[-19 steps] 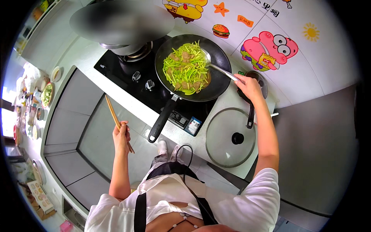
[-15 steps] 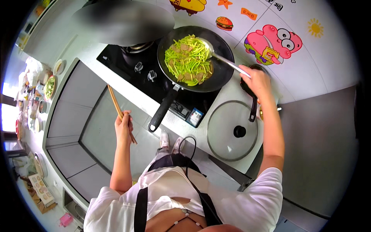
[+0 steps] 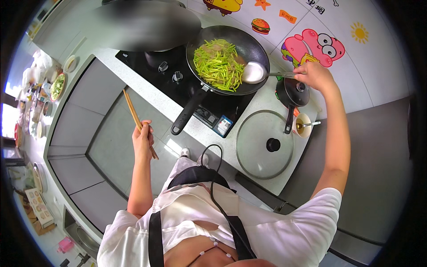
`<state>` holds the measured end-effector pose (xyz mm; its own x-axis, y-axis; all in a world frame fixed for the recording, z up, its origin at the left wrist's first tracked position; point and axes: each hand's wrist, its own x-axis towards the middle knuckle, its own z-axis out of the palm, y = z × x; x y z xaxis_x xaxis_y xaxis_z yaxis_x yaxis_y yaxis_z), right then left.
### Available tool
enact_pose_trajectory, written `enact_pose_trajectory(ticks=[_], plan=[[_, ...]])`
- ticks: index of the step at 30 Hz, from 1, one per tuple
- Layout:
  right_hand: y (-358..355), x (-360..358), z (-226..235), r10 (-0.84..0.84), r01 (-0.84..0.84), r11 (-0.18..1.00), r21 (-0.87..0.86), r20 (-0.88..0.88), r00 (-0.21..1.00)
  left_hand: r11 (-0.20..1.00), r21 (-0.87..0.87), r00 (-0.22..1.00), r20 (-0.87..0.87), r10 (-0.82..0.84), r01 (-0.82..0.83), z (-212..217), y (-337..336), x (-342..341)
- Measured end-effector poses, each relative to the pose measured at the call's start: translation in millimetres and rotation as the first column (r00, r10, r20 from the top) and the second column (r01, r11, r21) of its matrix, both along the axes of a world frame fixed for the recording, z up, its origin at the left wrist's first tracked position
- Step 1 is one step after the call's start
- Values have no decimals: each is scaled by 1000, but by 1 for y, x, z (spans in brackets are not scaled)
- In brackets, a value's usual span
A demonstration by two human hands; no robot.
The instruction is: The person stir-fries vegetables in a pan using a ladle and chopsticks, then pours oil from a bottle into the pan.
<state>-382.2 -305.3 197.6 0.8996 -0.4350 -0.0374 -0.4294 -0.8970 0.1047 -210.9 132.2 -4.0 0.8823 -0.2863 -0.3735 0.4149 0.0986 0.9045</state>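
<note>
Letters (image 3: pixel 288 17) mark an orange sticker (image 3: pixel 282 14), dark characters (image 3: pixel 317 7) the tiled wall (image 3: pixel 371 71).

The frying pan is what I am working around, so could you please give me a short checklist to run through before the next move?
1. Right hand gripping the cooking spoon by its handle: ok.
2. Spoon's head inside the frying pan, beside the green food: ok.
3. Pan handle steadied by a hand: not ok; the left hand holds chopsticks away from it.
4. Glass lid off the pan: ok, lying on the counter.
5. Flame under the pan: cannot tell; it is hidden.
</note>
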Motion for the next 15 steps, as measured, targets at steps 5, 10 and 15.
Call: enact_pose_trajectory(ticks=[5,10,15], plan=[[-17,10,-28,-217,310,661,683,-221,951,1000,16,1000,2,17,-17,-4,18,5],[2,16,-115,-393,209,419,884,-31,919,1000,-21,1000,-26,-15,14,-7,24,27],[48,19,-96,-479,300,696,652,111,871,997,-36,997,-9,-70,70,5,25,62]])
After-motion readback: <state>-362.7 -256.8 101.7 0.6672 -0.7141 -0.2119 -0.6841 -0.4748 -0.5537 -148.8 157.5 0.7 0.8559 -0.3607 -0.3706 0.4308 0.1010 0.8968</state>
